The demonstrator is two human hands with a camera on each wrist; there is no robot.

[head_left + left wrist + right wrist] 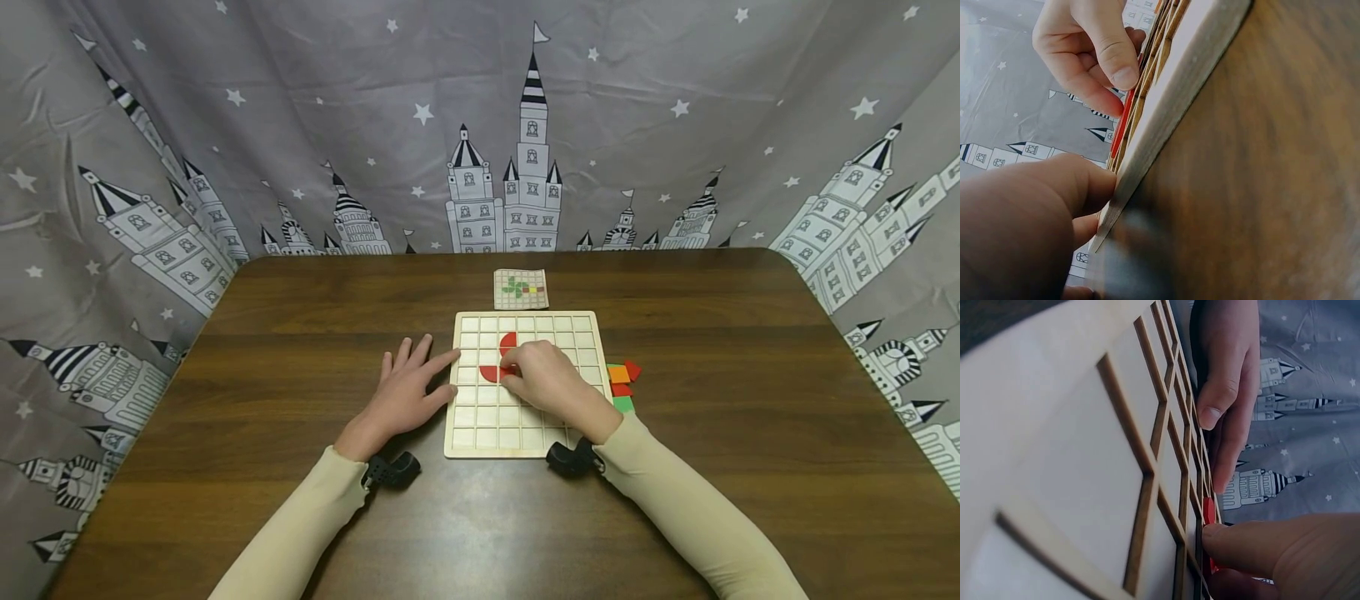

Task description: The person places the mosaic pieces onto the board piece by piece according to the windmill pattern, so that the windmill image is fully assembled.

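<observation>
With my right hand [553,379] I pinch a flat red piece [506,371] on the pale wooden gridded board [487,414], just beside a red quarter-circle piece [488,373]. My left hand [405,396] lies relaxed, fingers spread, touching the board's left edge.

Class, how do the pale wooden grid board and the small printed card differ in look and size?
The pale wooden grid board is larger; the small printed card is smaller. The board holds red pieces; the card's printed design is mostly green. Both show square grids.
</observation>
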